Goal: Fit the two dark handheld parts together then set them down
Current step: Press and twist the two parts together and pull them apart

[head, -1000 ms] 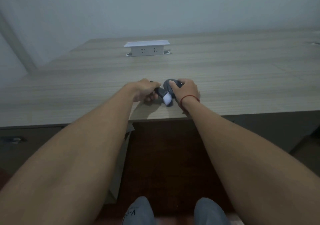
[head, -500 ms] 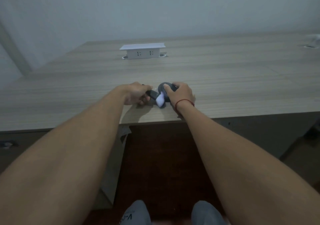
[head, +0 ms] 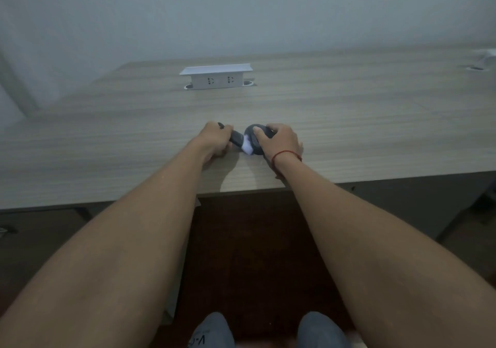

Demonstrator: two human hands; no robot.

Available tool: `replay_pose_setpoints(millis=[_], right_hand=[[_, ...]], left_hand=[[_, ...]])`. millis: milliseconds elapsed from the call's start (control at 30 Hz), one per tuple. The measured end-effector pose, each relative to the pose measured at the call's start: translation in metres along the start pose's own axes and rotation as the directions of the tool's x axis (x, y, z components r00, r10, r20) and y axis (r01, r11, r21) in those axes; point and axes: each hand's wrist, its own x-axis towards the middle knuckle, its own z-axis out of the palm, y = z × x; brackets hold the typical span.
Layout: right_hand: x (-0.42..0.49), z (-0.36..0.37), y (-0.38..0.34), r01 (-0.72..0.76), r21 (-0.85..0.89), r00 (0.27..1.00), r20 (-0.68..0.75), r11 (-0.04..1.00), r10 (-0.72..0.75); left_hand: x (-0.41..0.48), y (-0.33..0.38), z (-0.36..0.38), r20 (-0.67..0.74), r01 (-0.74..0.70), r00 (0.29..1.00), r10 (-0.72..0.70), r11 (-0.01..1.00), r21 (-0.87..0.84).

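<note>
Dim, bluish, soft light with no glare. A faint shadow falls on the worktop [head: 349, 133] beneath the wrists. Fine detail is smeared, and straight edges bow toward the corners.

bare forearms, red string bracelet [head: 286, 155] on right wrist, grey trousers [head: 214, 331].

There is just one camera, worn on the person's head, so no second view shares the scene. It looks forward and down along both bare arms to the wooden table [head: 349, 133], and the far wall fills the top. The knees sit close at the bottom edge, while a white socket box [head: 217, 77] sits far back on the table.
</note>
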Motion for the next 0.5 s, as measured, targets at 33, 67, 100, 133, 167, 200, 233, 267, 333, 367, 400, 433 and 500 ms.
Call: replay_pose_setpoints(millis=[33, 67, 100, 133, 167, 200, 233, 267, 333, 367, 400, 433, 500], right_hand=[[0.002, 0.000, 0.000, -0.004, -0.002, 1.000, 0.004, 1.000, 0.004], [0.003, 0.000, 0.000, -0.005, -0.006, 1.000, 0.006, 1.000, 0.005], [0.002, 0.000, 0.000, -0.003, -0.011, 1.000, 0.009, 1.000, 0.003], [0.001, 0.000, 0.000, 0.000, -0.011, 1.000, 0.014, 1.000, 0.000], [-0.002, 0.000, 0.000, 0.003, -0.004, 1.000, 0.020, 1.000, -0.003], [-0.005, 0.000, 0.000, 0.004, 0.006, 1.000, 0.022, 1.000, -0.004], [-0.008, -0.001, -0.001, 0.004, 0.010, 1.000, 0.016, 1.000, -0.004], [-0.010, -0.001, -0.001, 0.003, 0.010, 1.000, 0.005, 1.000, -0.003], [-0.012, -0.004, -0.002, -0.013, 0.021, 1.000, -0.009, 1.000, 0.013], [-0.013, -0.005, -0.002, -0.028, 0.039, 1.000, -0.005, 0.999, 0.028], [-0.012, -0.006, -0.002, -0.046, 0.065, 0.999, 0.004, 0.997, 0.046], [-0.011, -0.007, -0.002, -0.064, 0.090, 0.998, 0.016, 0.994, 0.063], [-0.009, -0.008, -0.003, -0.089, 0.116, 0.996, 0.032, 0.989, 0.086]], left_hand=[[-0.006, 0.002, -0.005, 0.082, 0.011, 0.997, -0.013, 1.000, 0.027], [-0.011, 0.003, -0.009, 0.148, 0.026, 0.988, -0.033, 0.998, 0.049], [-0.013, 0.003, -0.011, 0.179, 0.037, 0.983, -0.045, 0.998, 0.047], [-0.014, 0.001, -0.011, 0.166, 0.046, 0.985, -0.045, 0.999, -0.001], [-0.014, -0.002, -0.011, 0.120, 0.057, 0.992, -0.045, 0.994, -0.098], [-0.013, -0.004, -0.008, 0.052, 0.061, 0.997, -0.051, 0.977, -0.206], [-0.013, -0.006, -0.004, -0.013, 0.053, 0.998, -0.059, 0.957, -0.284], [-0.014, -0.006, 0.000, -0.054, 0.041, 0.997, -0.061, 0.946, -0.322], [-0.017, -0.005, 0.005, -0.046, 0.037, 0.997, -0.055, 0.948, -0.317], [-0.020, -0.003, 0.003, -0.010, 0.047, 0.999, -0.052, 0.957, -0.285], [-0.024, 0.000, -0.001, 0.047, 0.062, 0.998, -0.053, 0.971, -0.231], [-0.027, 0.002, -0.007, 0.114, 0.074, 0.992, -0.056, 0.984, -0.161], [-0.032, 0.003, -0.016, 0.196, 0.075, 0.978, -0.068, 0.997, -0.028]])
